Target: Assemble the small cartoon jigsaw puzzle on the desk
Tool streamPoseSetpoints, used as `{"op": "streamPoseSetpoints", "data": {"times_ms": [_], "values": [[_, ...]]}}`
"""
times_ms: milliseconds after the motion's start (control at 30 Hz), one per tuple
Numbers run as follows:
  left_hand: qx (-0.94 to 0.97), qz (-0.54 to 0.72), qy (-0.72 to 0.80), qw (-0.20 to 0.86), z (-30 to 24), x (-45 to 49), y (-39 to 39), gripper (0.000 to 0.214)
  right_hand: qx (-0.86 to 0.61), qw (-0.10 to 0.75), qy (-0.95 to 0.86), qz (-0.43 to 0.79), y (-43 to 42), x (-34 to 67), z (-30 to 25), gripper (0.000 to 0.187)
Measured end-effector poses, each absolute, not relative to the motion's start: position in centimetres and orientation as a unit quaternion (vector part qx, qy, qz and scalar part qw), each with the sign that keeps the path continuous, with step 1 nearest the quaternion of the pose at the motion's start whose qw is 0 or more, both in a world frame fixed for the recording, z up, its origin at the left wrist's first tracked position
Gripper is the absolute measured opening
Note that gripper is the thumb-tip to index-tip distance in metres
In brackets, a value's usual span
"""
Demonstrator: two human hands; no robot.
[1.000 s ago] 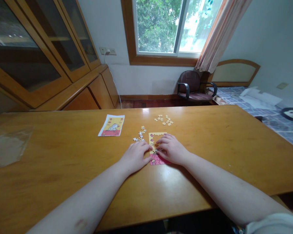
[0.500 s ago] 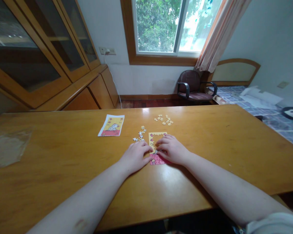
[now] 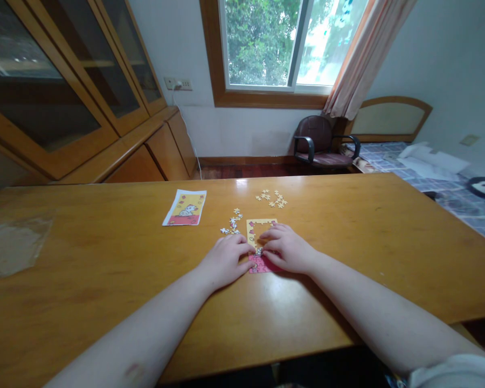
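On table (image 3: 347,242) | puzzle (image 3: 262,221): yellow frame, pink base, hollow middle | fingers (image 3: 275,237) pressing, grip unclear

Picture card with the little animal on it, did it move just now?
No. The picture card lies at the same spot on the table, with the same gap to the loose pieces on its right as before.
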State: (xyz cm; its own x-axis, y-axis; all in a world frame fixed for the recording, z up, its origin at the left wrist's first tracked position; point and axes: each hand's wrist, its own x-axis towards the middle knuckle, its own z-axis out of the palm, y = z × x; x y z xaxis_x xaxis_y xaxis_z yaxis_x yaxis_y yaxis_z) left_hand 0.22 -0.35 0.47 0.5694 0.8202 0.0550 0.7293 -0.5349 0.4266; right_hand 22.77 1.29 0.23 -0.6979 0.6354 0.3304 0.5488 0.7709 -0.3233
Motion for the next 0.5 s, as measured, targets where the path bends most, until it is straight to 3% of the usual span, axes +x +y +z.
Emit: {"op": "streamPoseSetpoints", "data": {"times_ms": [300,500], "values": [[0.865,0.134,0.452,0.173,0.38,0.18,-0.40,0.027,-0.336,0.234,-0.907,0.099,1.37,22.97,0.23,0.016],[0.866,0.130,0.452,0.172,0.44,0.20,-0.44,0.027,-0.331,0.200,-0.916,0.111,1.41,22.94,0.39,0.017]]}}
